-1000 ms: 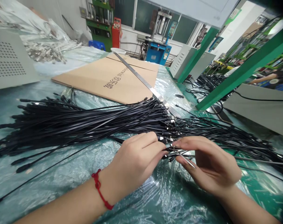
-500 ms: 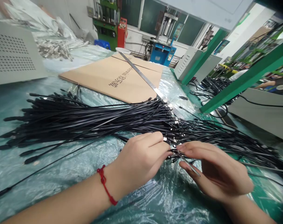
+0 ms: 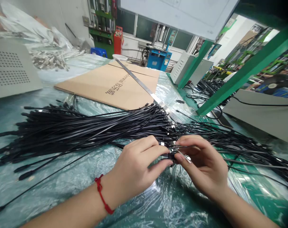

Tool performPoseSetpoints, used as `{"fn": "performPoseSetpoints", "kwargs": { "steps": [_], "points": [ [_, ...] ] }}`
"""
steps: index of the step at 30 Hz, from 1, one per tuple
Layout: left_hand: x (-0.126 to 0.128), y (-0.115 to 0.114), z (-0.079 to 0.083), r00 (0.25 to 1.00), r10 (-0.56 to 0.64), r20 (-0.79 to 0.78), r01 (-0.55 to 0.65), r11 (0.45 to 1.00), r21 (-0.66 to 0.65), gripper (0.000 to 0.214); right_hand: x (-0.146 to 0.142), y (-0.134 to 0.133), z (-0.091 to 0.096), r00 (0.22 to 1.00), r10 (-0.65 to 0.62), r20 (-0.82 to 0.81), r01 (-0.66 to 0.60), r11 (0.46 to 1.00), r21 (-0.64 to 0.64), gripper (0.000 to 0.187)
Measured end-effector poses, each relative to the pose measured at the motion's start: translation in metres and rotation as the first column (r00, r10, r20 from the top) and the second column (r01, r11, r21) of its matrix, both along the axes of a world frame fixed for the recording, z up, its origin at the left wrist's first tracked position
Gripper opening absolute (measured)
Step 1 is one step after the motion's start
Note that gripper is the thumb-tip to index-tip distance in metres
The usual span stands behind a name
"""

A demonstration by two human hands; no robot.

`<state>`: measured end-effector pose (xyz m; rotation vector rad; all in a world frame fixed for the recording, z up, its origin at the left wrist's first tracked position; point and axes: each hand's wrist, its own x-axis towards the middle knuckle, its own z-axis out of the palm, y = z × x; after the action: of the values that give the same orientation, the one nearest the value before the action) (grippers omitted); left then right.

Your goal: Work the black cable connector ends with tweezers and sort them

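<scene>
My left hand, with a red cord bracelet at the wrist, pinches a small black cable connector between thumb and fingers. Close against it, my right hand is closed at the fingertips on a slim silver metal tool; its kind cannot be made out. The right thumb tip meets the end of the connector. Just behind the hands, a thick bundle of black cables lies with its metal-tipped plugs toward the middle. More black cables spread out to the right.
Clear plastic film covers the green table. Beyond the cables lie a cardboard sheet and a long steel ruler. A green post slants on the right. A perforated grey box stands left, and a white panel hangs overhead.
My right hand has turned and its thumb has come up to the connector beside my left fingers. The silver tool now shows less of its length. The view has shifted slightly.
</scene>
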<state>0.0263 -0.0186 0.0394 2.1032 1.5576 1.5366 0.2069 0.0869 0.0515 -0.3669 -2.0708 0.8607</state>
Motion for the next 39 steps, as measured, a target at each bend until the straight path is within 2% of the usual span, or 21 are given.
{"fn": "performPoseSetpoints", "kwargs": {
  "steps": [10,18,22,24,26,28,30,32,35,37,39],
  "points": [
    [0.0,-0.001,0.003,1.0,0.026,0.002,-0.026,0.998,0.058,0.015,-0.001,-0.002,0.0,0.996,0.073,-0.057,-0.08,0.987,-0.14,0.028],
    [-0.003,0.001,0.004,0.999,-0.024,0.038,0.023,0.999,0.028,0.018,0.0,0.0,0.001,0.997,0.056,-0.054,-0.06,0.995,-0.075,0.029],
    [-0.004,0.002,0.009,0.985,-0.079,0.153,0.088,0.995,-0.051,0.021,0.0,0.002,0.001,0.996,0.052,-0.074,-0.055,0.997,-0.045,0.032],
    [-0.006,0.003,0.012,0.968,-0.062,0.242,0.088,0.992,-0.095,0.02,0.001,0.003,0.001,0.996,0.035,-0.082,-0.035,0.999,-0.001,0.035],
    [-0.009,0.006,0.012,0.939,-0.008,0.343,0.054,0.991,-0.126,0.017,0.001,0.005,0.003,0.996,0.012,-0.086,-0.003,0.995,0.097,0.038],
    [-0.013,0.009,0.012,0.878,0.064,0.474,0.008,0.989,-0.148,0.015,0.002,0.008,0.005,0.996,-0.006,-0.085,0.025,0.975,0.223,0.04],
    [-0.017,0.012,0.01,0.77,0.114,0.628,-0.017,0.987,-0.158,0.02,0.003,0.012,0.008,0.997,-0.018,-0.077,0.042,0.947,0.319,0.039],
    [-0.021,0.013,0.01,0.648,0.121,0.752,-0.006,0.988,-0.153,0.028,0.003,0.016,0.01,0.997,-0.03,-0.068,0.051,0.936,0.347,0.037],
    [-0.023,0.013,0.012,0.546,0.109,0.831,0.029,0.988,-0.149,0.033,0.005,0.025,0.012,0.996,-0.058,-0.066,0.076,0.949,0.305,0.033],
    [-0.023,0.013,0.013,0.539,0.122,0.834,0.032,0.986,-0.165,0.035,0.007,0.033,0.014,0.993,-0.098,-0.064,0.11,0.97,0.217,0.03],
    [-0.023,0.012,0.014,0.563,0.164,0.81,0.015,0.978,-0.209,0.036,0.012,0.045,0.018,0.984,-0.158,-0.085,0.164,0.984,0.07,0.028]
  ]
}}
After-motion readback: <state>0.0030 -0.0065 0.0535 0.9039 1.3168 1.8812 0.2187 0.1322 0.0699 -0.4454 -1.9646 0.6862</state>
